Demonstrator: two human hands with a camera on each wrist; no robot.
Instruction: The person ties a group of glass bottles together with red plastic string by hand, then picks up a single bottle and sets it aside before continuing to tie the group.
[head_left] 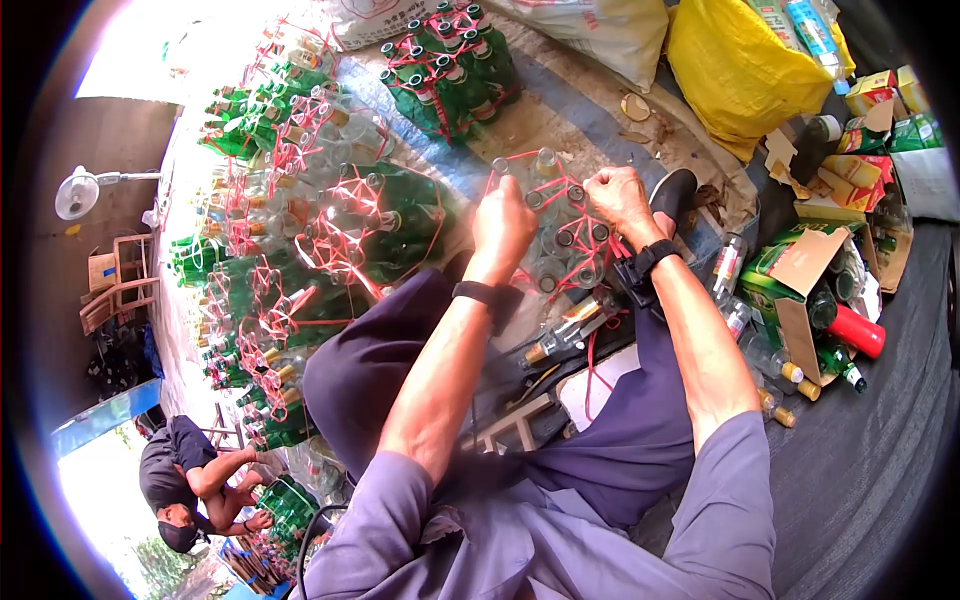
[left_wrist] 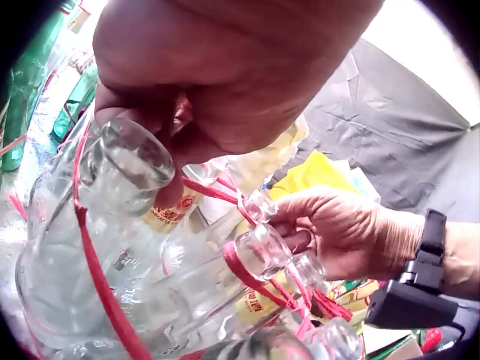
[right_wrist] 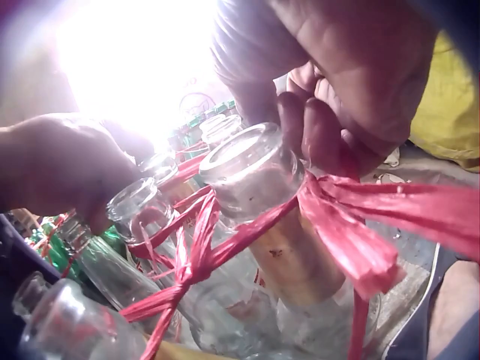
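Note:
Clear glass bottles (head_left: 553,240) stand bundled between the knees, their necks linked by red plastic twine (right_wrist: 247,241). My left hand (head_left: 503,228) is at the bundle's left side, fingers curled at a bottle neck (left_wrist: 127,166); whether they grip glass or twine is hidden. On the right side, my right hand (head_left: 622,203) has its fingers bent, pinching the red twine beside a bottle mouth (right_wrist: 251,161). In the left wrist view the right hand (left_wrist: 337,229) touches the necks across the bundle. Twine ends hang loose by the right hand.
Tied green bottles (head_left: 450,75) stand ahead, more bundles (head_left: 290,250) fill the left. A yellow sack (head_left: 735,65) lies front right; an open carton (head_left: 800,280) and loose bottles (head_left: 765,355) lie right. Another person (head_left: 190,475) sits at far lower left.

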